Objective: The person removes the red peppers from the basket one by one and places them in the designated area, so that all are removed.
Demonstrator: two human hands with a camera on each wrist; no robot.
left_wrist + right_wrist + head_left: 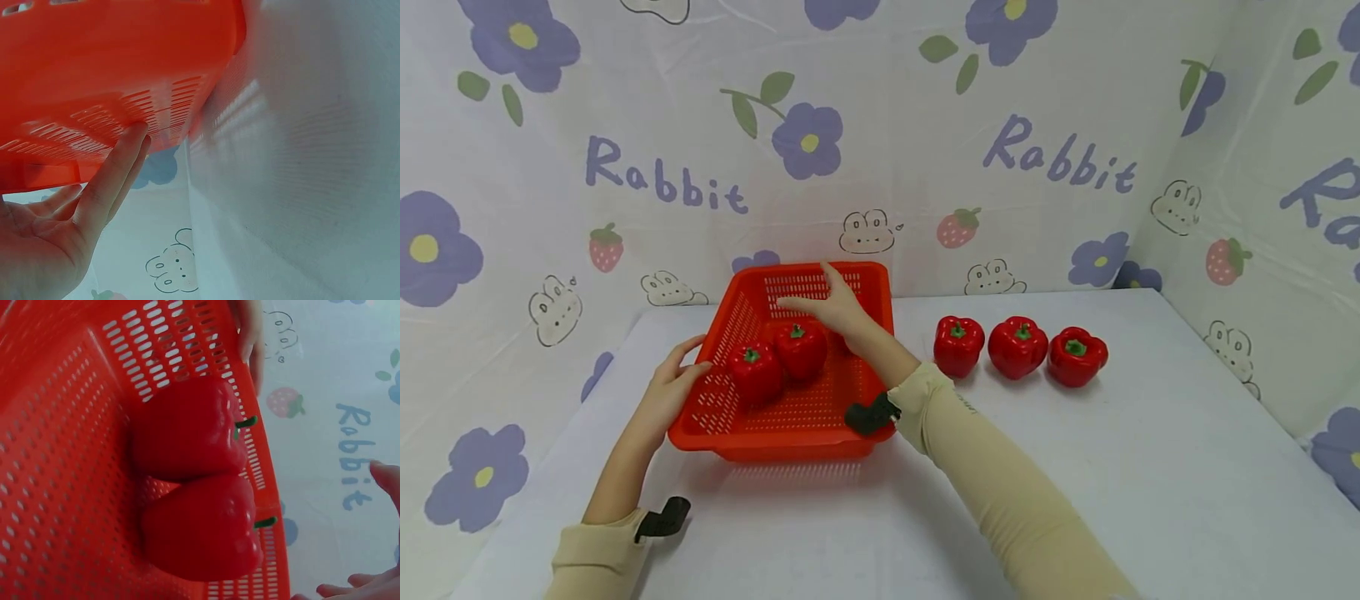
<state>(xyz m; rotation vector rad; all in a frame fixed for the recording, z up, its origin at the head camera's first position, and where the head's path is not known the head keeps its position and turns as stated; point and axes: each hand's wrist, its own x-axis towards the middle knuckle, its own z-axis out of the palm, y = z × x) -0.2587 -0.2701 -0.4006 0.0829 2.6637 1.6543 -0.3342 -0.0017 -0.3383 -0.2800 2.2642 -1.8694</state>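
Note:
A red plastic basket (pixel 805 439) with slotted walls tilts toward me at the left. Two red bell peppers lie inside, a left one (pixel 756 373) and a right one (pixel 801 351), side by side against its left wall. My left hand (pixel 672 385) holds the basket's left rim, thumb over the edge; in the left wrist view, extended fingers (pixel 112 175) press its outer wall. My right hand (pixel 838 312) hovers over the basket's far part with thumb and fingers spread, nothing between them. The right forearm hides part of the basket's right side.
Three more red bell peppers stand in a row right of the basket: a left (pixel 958 346), a middle (pixel 1017 347) and a right one (pixel 1077 357). They rest on a white-covered table (pixel 1075 467). Patterned cloth (pixel 910 150) hangs behind and at the sides.

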